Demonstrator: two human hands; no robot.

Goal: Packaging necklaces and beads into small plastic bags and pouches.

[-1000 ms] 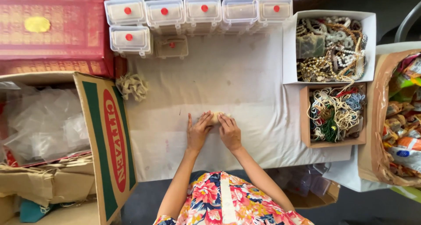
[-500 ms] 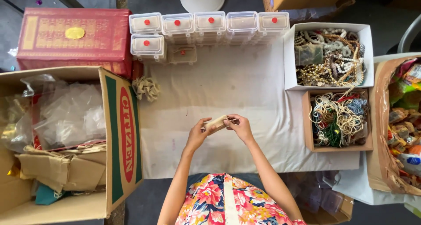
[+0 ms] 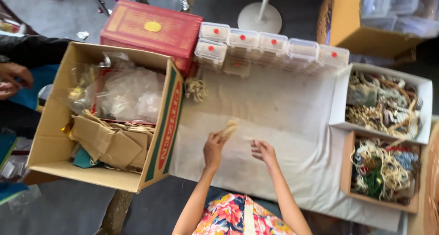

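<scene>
Near frame centre of the head view, left hand (image 3: 214,149) pinches a small tan bundle (image 3: 228,128), fingers clamped on its lower end. Bundle looks pale beige, soft and crumpled, roughly oblong, tilted toward 1 o'clock, raised just over the white cloth (image 3: 283,125); whether it touches the cloth cannot be told. Too small to tell if it is paper or fabric.

Right hand (image 3: 264,151) sits at 3 o'clock of the left one, apart from the bundle, holding nothing, fingers loosely curled and slightly spread over the cloth.

At 9 o'clock, an open cardboard box (image 3: 45,139) holds clear plastic bags and folded brown paper. At 11 o'clock lies a red case (image 3: 151,29) with a gold oval. At 12 o'clock, a row of clear lidded containers (image 3: 272,47) with red dots. Just beside the cardboard box flap, a small knotted tan bundle (image 3: 195,88) lies on the cloth. At 3 o'clock, a white box (image 3: 338,97) of mixed jewellery, and below it a brown tray (image 3: 348,166) of cords and beads. Far left edge at 9 o'clock, another person's hands (image 3: 11,79) and dark sleeve.
</scene>
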